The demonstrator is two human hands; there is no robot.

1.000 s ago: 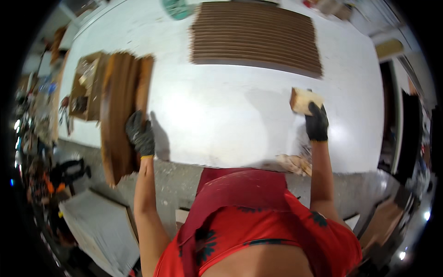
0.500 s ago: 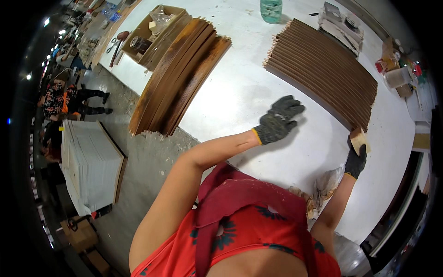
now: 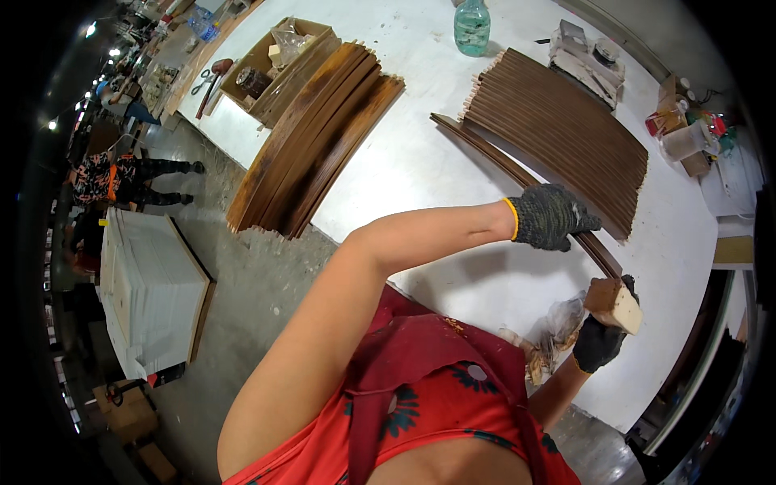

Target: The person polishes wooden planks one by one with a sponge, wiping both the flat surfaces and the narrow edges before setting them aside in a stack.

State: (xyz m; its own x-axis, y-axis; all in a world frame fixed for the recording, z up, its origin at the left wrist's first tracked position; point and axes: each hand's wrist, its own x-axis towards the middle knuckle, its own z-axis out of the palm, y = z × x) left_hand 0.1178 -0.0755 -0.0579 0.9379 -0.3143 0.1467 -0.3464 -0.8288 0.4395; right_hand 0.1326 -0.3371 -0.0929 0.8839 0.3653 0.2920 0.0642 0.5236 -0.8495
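One curved brown wooden slat (image 3: 493, 158) has its far end beside the neat row of similar slats (image 3: 558, 109) and its near end close to my right hand. My gloved left hand (image 3: 554, 217) is closed around that slat towards its near end. In my gloved right hand (image 3: 600, 341) is a block (image 3: 612, 305), brown on one face and cream on another, gripped near the slat's end. Whether the right fingers also touch the slat is hidden by the block.
Darker curved wooden pieces (image 3: 303, 145) are stacked at the table's left edge, beside a wooden box (image 3: 279, 77). A greenish bottle (image 3: 472, 31) stands at the back. Crumpled plastic (image 3: 558, 327) lies near my apron. A person (image 3: 121, 174) stands beyond a pallet stack (image 3: 149, 287).
My left hand has moved right and closed on a slat. That slat has come away from the row towards me. My right hand, still with the block, has drawn nearer to me.
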